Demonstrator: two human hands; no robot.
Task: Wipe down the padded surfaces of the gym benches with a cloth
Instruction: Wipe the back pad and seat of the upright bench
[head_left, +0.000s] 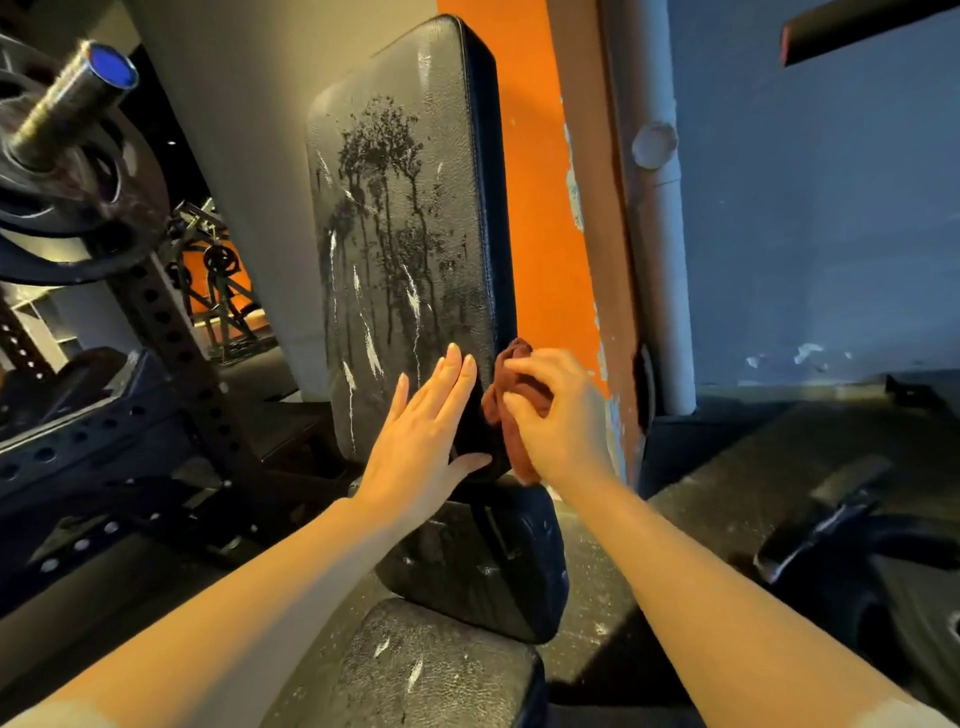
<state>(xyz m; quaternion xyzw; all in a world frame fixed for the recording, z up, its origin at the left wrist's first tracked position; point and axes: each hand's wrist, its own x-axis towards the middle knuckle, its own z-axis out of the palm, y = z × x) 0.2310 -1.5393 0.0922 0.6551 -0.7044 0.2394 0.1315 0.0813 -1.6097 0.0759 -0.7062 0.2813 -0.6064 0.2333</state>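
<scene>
Against the lower right edge of the upright back pad (410, 218), the right hand (558, 415) is holding a bunched rust-red cloth (506, 395), its grip curled and clamped around the fabric. The cloth is touching the dark side edge of the pad, just above the gap where the back pad is meeting the seat pad (483, 566). The left hand (421, 431) is lying flat on the front face of the back pad near its bottom, fingers straight and together, thumb spread out toward the cloth, its grip apart and holding nothing. The two hands are sitting just beside each other, with the pad's corner between them.

The back pad is standing steeply tilted, almost vertical, and its black textured cover is showing dark wet runs and white streaks trailing down from the middle. The seat pad below is angling toward the camera, also speckled with pale marks, and a second padded section (415, 670) is filling the bottom centre of the view.

To the left, a barbell sleeve with a blue end cap (111, 65) is pointing up and toward the camera, carrying black weight plates (67, 208) on a perforated steel rack (150, 332). Behind the pad, an orange wall panel (540, 208) is standing beside a white pipe (660, 234) and a blue-grey wall (831, 208).
</scene>
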